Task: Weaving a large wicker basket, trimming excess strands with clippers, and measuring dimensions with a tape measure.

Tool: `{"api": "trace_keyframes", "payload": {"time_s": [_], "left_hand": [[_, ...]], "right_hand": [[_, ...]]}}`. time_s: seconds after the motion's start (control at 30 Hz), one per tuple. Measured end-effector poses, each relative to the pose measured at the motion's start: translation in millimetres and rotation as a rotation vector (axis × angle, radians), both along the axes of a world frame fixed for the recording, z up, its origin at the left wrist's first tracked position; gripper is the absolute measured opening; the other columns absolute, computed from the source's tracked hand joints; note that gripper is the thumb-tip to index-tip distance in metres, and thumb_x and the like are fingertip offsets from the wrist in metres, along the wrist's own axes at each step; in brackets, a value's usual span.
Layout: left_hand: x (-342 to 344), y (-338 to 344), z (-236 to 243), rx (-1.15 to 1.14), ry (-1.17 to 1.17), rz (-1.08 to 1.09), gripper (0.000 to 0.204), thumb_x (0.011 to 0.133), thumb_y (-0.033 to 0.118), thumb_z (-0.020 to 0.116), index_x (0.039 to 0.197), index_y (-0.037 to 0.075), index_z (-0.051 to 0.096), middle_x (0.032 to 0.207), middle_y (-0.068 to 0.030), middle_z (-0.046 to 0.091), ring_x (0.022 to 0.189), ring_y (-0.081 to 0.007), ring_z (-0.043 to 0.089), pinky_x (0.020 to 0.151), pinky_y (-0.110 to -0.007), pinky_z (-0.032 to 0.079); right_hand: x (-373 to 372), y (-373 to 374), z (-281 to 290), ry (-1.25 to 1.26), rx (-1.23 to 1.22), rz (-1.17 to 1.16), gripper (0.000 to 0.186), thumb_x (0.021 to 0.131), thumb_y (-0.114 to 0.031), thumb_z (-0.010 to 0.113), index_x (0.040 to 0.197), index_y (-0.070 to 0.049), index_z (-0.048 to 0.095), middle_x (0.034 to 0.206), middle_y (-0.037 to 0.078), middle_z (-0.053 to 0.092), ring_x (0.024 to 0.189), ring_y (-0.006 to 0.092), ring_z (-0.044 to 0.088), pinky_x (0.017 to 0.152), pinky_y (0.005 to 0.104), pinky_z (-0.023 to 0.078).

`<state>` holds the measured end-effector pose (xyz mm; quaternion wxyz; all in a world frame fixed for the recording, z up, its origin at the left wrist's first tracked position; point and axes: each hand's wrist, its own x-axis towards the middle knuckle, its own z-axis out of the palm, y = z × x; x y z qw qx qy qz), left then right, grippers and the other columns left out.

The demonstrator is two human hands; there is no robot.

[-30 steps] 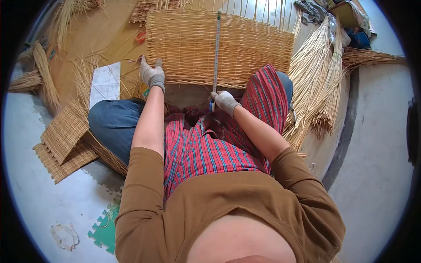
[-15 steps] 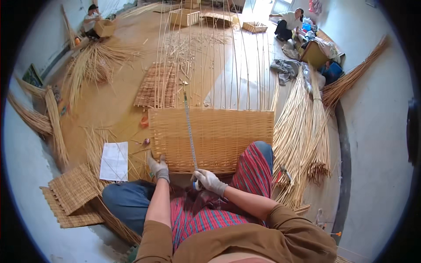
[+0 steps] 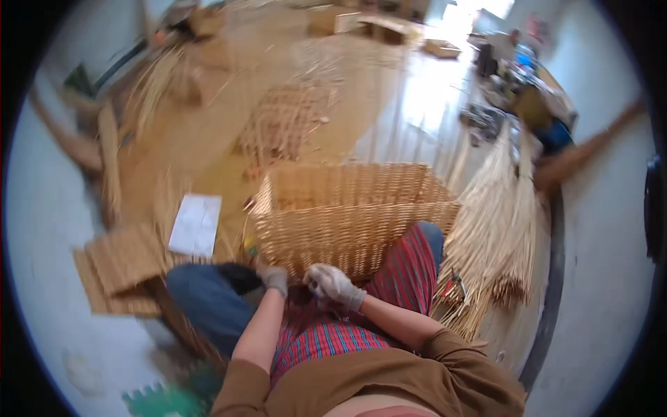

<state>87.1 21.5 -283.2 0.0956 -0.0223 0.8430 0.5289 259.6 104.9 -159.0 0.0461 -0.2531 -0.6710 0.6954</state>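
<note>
In front of my crossed legs a rectangular wicker basket (image 3: pixel 347 240) stands with its open top up, its inside partly showing. Thin tall stakes rise from its far side, smeared by motion. My left hand (image 3: pixel 274 277), in a pale work glove, holds the basket's lower near-left corner; its fingertips are partly hidden. Beside it, close to my lap, my gloved right hand (image 3: pixel 332 283) is closed round a tape measure, mostly covered by the fingers. No stretched blade shows.
A white paper sheet (image 3: pixel 195 225) and flat woven panels (image 3: pixel 121 267) lie left. Bundles of pale rods (image 3: pixel 486 215) lean along the right wall. Beyond the basket lies another woven panel (image 3: pixel 281 121). Blurred people and baskets are farther back.
The basket has tipped from showing its flat side to standing with its opening up. The tape blade no longer stretches across it. My left hand has moved right and lower; the view has shifted.
</note>
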Motion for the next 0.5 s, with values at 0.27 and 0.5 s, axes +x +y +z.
{"api": "trace_keyframes", "payload": {"time_s": [0.27,0.5], "left_hand": [[0.8,20.9,22.7,-0.383,0.056,-0.128,0.048,0.08,0.031,0.073,0.12,0.009,0.059,0.113,-0.0239,0.062,0.11,-0.0405,0.058,0.093,-0.049,0.045],[-16.0,0.4,46.2,-0.409,-0.042,-0.088,0.046,0.082,0.033,0.074,0.117,0.009,0.059,0.113,-0.023,0.059,0.106,-0.0417,0.059,0.087,-0.051,0.047]], "right_hand": [[-9.2,32.3,4.4,0.084,0.196,-0.239,0.031,0.102,-0.031,0.05,0.105,-0.007,0.068,0.081,0.004,0.063,0.065,0.0106,0.052,0.057,0.0274,0.042],[-14.5,160.9,45.6,0.019,0.559,-0.704,0.043,0.103,-0.034,0.051,0.131,-0.003,0.06,0.131,0.02,0.061,0.118,0.0309,0.057,0.099,0.0396,0.045]]}}
